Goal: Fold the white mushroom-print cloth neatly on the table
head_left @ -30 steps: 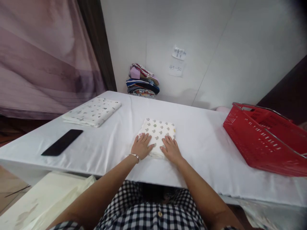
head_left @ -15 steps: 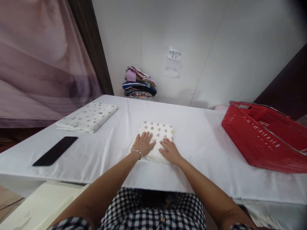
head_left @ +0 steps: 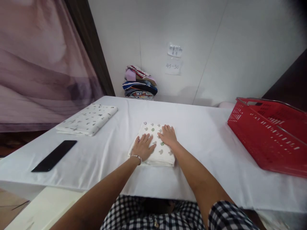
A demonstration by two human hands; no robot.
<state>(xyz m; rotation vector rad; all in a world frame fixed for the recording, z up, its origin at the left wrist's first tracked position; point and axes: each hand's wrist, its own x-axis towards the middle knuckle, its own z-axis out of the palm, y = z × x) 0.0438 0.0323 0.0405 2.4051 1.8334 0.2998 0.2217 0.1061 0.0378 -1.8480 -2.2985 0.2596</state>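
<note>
In front of me on the white-covered table (head_left: pixel 201 140) lies a folded white cloth (head_left: pixel 159 156) printed with small grey and green motifs. My left hand (head_left: pixel 143 147) rests flat on its left side, fingers spread, with a bracelet on the wrist. On the cloth's upper right part lies my right hand (head_left: pixel 169 135), its fingers stretched out and pointing away from me. Parts of the cloth are covered by both hands. To the left is another folded white cloth (head_left: pixel 88 119) with a grey print.
A black flat phone-like slab (head_left: pixel 54 156) lies at the table's left. On the right stands a red plastic basket (head_left: pixel 259 140). Behind the table's far edge a stack of folded fabrics (head_left: pixel 139 84) leans near the wall, which carries paper notes (head_left: pixel 173 66).
My right hand has slid away from me, from the cloth's lower right to its upper right. My left hand stays in nearly the same place. The view has shifted slightly.
</note>
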